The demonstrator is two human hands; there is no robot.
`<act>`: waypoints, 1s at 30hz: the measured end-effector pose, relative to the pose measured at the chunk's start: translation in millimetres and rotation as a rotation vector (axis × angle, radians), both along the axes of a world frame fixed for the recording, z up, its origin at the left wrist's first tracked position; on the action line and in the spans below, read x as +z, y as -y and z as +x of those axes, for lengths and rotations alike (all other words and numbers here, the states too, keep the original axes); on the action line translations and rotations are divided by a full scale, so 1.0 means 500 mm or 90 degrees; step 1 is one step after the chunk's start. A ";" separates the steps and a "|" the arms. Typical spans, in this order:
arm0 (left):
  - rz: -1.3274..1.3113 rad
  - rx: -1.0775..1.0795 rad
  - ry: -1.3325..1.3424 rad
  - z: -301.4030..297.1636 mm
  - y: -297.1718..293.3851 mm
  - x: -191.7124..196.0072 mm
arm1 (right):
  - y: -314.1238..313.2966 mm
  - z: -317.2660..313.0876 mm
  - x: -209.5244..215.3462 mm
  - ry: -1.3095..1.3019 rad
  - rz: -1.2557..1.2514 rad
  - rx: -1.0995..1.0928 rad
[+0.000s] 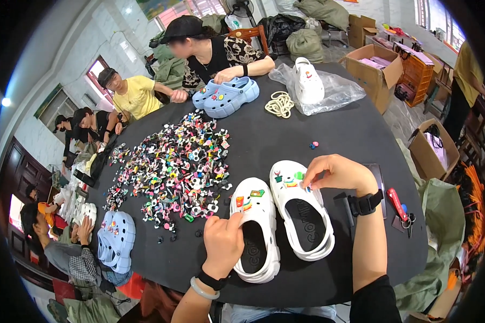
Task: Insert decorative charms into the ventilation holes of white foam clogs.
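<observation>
Left hand is resting curled fingers on left white clog by its opening, probably steadying it. Right hand is holding thumb and fingertips narrow over right white clog, toe end; can't tell if gripping anything. Clogs are sitting near shoe-charm pile, presumably for reach.

Black table with clogs, charms

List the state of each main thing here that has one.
Left white clog: toe bears charms
Right white clog: toe bears charms
Left hand: curled at the left white clog
Right hand: bent over the right white clog's toe
Charm pile: loose, heaped
Far blue clogs: charms fitted
Cream cord: looped, bunched
Clear plastic: crumpled
Large cardboard box: open
</observation>
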State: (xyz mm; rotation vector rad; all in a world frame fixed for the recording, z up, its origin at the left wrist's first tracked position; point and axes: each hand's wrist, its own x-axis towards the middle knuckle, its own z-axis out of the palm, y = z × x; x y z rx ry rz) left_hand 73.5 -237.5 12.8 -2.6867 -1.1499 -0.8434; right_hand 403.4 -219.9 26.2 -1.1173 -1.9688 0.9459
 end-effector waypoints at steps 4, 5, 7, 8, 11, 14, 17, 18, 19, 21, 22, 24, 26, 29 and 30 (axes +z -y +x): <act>-0.040 0.043 0.106 -0.013 -0.001 -0.013 | -0.001 -0.003 0.005 -0.020 -0.056 0.010; -0.064 0.059 0.154 -0.016 -0.001 -0.018 | 0.000 -0.002 0.005 -0.028 -0.076 0.003; -0.071 0.069 0.156 -0.020 0.001 -0.024 | 0.000 -0.004 0.003 -0.031 -0.081 0.001; -0.078 0.071 0.158 -0.020 0.002 -0.024 | 0.001 -0.005 0.003 -0.033 -0.085 -0.009; -0.104 0.093 0.167 -0.020 0.007 -0.023 | 0.002 -0.008 0.000 -0.041 -0.091 -0.010; -0.120 0.082 0.180 -0.022 0.008 -0.025 | 0.005 -0.010 0.005 -0.037 -0.094 -0.024; -0.087 0.076 0.201 -0.021 0.006 -0.030 | 0.002 -0.008 0.006 -0.015 -0.055 -0.011; -0.082 0.069 0.203 -0.020 0.005 -0.029 | 0.001 -0.007 0.006 -0.019 -0.063 -0.017; -0.087 0.064 0.191 -0.020 0.003 -0.029 | 0.000 -0.006 0.006 0.004 -0.057 -0.020; -0.081 0.051 0.170 -0.017 -0.001 -0.027 | 0.002 -0.005 0.012 0.024 -0.048 -0.026; -0.087 0.042 0.152 -0.016 -0.002 -0.024 | 0.002 -0.005 0.009 0.019 -0.053 -0.031; -0.061 0.025 0.131 -0.015 -0.006 -0.026 | 0.000 -0.005 0.006 0.002 -0.057 -0.018; -0.053 0.019 0.114 -0.015 -0.005 -0.024 | 0.002 -0.010 0.009 0.005 -0.059 -0.027; -0.037 0.009 0.098 -0.015 -0.002 -0.018 | 0.002 -0.011 0.013 0.005 -0.052 -0.024; -0.035 0.003 0.095 -0.014 -0.003 -0.019 | 0.002 -0.008 0.008 0.011 -0.051 -0.020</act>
